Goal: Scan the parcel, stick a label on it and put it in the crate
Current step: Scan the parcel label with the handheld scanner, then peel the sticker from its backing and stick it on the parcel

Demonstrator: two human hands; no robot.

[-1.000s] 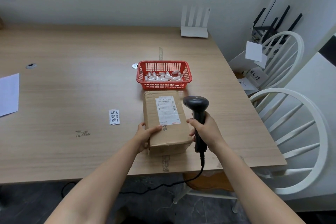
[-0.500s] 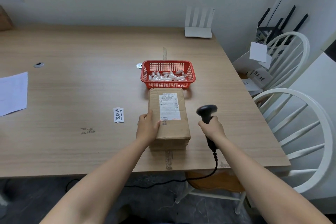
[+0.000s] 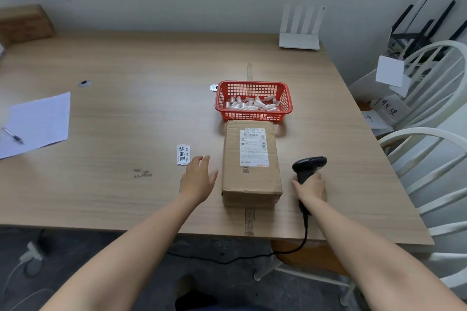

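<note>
A brown cardboard parcel (image 3: 250, 174) with a white shipping slip on top lies flat on the wooden table (image 3: 141, 118), just in front of a red plastic basket (image 3: 253, 115) holding several small white pieces. Two small white labels (image 3: 183, 155) with black print lie left of the parcel. My left hand (image 3: 198, 179) hovers open between the labels and the parcel, touching neither. Right of the parcel, my right hand (image 3: 311, 187) grips the handle of a black barcode scanner (image 3: 308, 164), which is low at the table surface, its cable hanging over the front edge.
A white sheet (image 3: 38, 122) with a pen (image 3: 14, 136) lies at the far left. A cardboard box (image 3: 24, 23) stands in the back left corner, a white router (image 3: 299, 30) at the back right. White chairs (image 3: 429, 159) stand beside the table's right edge.
My left hand has let go of the parcel and moved left toward the labels. My right hand has lowered the scanner from above the parcel down to the table on its right.
</note>
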